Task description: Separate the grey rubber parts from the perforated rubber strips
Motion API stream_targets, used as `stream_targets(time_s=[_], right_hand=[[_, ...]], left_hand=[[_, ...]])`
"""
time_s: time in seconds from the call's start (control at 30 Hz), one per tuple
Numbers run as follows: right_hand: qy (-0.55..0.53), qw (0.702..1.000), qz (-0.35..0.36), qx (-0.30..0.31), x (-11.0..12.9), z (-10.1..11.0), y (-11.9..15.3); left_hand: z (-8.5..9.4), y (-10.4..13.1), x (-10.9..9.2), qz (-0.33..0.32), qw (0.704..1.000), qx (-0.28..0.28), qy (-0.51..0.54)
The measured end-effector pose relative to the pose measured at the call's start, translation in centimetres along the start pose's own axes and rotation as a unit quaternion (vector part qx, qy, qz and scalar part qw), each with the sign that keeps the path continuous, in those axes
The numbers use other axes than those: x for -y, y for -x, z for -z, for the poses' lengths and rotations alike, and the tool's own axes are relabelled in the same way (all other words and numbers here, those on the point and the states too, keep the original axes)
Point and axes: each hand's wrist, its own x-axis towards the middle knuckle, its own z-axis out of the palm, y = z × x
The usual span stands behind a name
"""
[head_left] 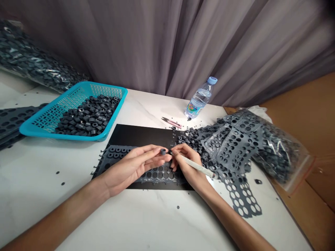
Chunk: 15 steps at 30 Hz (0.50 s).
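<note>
Between the thumb and fingers of my left hand [141, 160] is a small dark grey rubber ring [163, 152]. My right hand [187, 162] grips a white pen-like tool [199, 167], its front end hidden by the fingers. A tiny dark piece shows at those fingertips, close to the ring. Beneath both hands lies a dark rubber sheet [159, 175] with rows of round holes; rings still sit in its left part [117, 151]. The sheet rests on a black board [138, 134].
At the left stands a blue basket [62, 135] of rings, with a bag of dark pieces [39, 62] behind. Pink-handled snips [172, 122] and a water bottle [200, 99] are at the back. Punched sheets [235, 143] and another bag [285, 157] lie right.
</note>
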Motion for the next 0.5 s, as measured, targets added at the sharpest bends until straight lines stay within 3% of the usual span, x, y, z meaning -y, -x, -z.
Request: stream_targets(time_s=[0.5], right_hand=[[0.046,0.998,0.050,0.012,0.09,0.29,0.03]], left_hand=[[-0.26,0.28,-0.64,0.002,0.999,-0.008,0.039]])
